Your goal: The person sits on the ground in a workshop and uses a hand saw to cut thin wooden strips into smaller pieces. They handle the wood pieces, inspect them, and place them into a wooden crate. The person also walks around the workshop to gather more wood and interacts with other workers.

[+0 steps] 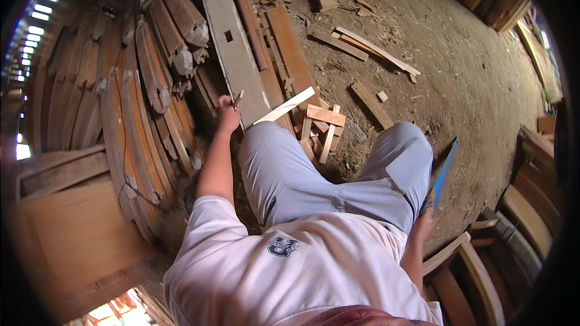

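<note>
My left hand [228, 116] is closed around a short, thin wooden piece [239, 98] beside the edge of a long grey board [232, 54]. Whether that piece is a stick or an offcut I cannot tell. Down at my right side, my right hand [425, 222] grips a handsaw [444, 172] with a blue blade, pointing forward past my right knee. A pale wood strip [287, 106] lies slantwise across the grey board's near end, next to my left knee. Between my knees is a small heap of wood offcuts [326, 116].
Stacked timber [160, 66] crowds the left side. Brown planks [290, 42] run alongside the grey board. Thin slats [374, 51] and a short plank [370, 104] lie on the dirt floor [477, 84]. Wooden frames [483, 271] stand at the lower right.
</note>
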